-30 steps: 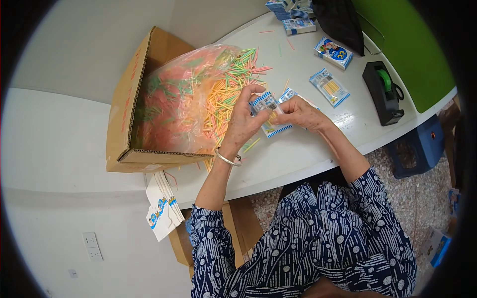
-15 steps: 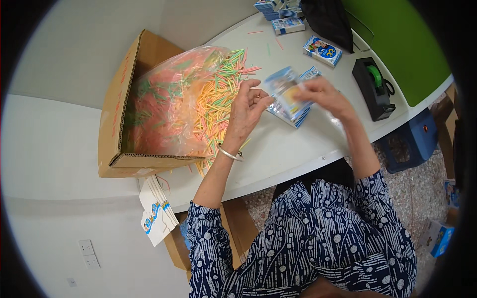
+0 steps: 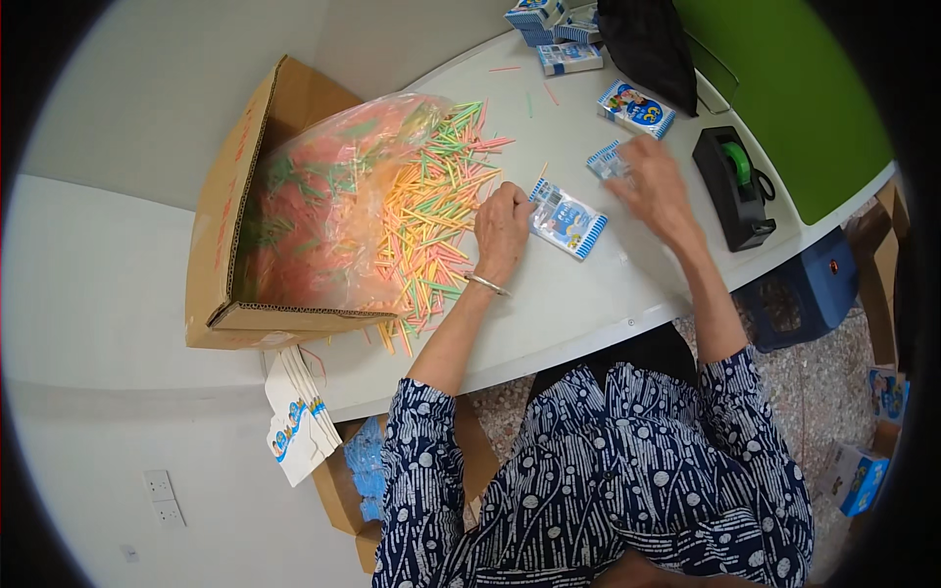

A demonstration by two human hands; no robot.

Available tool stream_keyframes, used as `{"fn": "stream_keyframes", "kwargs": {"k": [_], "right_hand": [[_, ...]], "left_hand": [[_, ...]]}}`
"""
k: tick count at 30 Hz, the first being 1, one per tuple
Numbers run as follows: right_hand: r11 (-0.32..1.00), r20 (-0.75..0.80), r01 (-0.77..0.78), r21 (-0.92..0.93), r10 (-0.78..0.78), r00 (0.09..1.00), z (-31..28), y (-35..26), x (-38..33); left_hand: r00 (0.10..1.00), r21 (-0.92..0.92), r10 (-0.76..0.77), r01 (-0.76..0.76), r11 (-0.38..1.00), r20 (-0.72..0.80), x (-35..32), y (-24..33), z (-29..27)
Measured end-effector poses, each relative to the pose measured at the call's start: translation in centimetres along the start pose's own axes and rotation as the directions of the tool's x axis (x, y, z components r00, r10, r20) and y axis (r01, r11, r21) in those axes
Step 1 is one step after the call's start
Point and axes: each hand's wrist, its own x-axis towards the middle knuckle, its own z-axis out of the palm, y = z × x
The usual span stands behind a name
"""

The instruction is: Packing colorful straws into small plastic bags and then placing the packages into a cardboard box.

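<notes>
At the left, an open brown cardboard box [image 3: 221, 216] lies on a white table [image 3: 564, 304], with a clear plastic bag [image 3: 328, 230] inside it and a heap of thin pink, yellow and green sticks [image 3: 431, 211] spread from its mouth. The sticks look light and slender, probably easy to snap if squeezed hard. Just right of the heap, the left hand [image 3: 502, 232] rests with its fingers curled close together at the left end of a flat blue-and-white packet [image 3: 569, 218]; whether they pinch the wrapper or merely touch it, I cannot tell. This packet lies face up on the table between the 2 hands. It seems light and flexible, with a smooth, likely slippery film, so a gentle thumb-and-finger hold on the striped strip at either end would suit it better than pressing its middle. Farther right and higher, a second packet [image 3: 605, 162] lies partly hidden under the fingers of the right hand [image 3: 655, 188], which is blurred; I cannot tell whether its grip is closed. Beyond that hand, a printed blue-and-white pack [image 3: 637, 108] lies near a black tape dispenser [image 3: 730, 191] holding green tape, which looks much heavier.
</notes>
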Motion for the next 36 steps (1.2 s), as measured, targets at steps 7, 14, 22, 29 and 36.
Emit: {"fn": "stream_keyframes", "kwargs": {"k": [7,14,22,29,36], "right_hand": [[0.922,0.145,0.11,0.371,-0.175,0.974,3.2,-3.2,-1.3],[0.823,-0.007,0.221,0.524,-0.256,0.967,3.3,-3.0,-0.7],[0.778,-0.053,0.263,0.57,-0.285,0.957,3.1,-2.5,-0.3],[0.8,-0.038,0.288,0.527,-0.316,0.948,0.0,-3.0,-0.1],[0.649,-0.039,0.301,0.698,-0.386,0.922,-0.1,-5.2,-1.3]], "left_hand": [[0.998,-0.205,-0.047,0.037,0.978,-0.042,-0.6,2.7,-1.4],[0.993,-0.425,-0.098,0.064,0.903,-0.059,-1.4,2.9,-2.9],[0.997,-0.413,-0.065,0.077,0.908,0.043,-1.3,3.0,-2.8],[0.991,-0.154,0.001,-0.021,0.988,-0.133,-1.5,3.8,-3.2],[0.986,-0.24,0.097,-0.129,0.962,-0.139,-1.6,6.2,-4.7]]}}
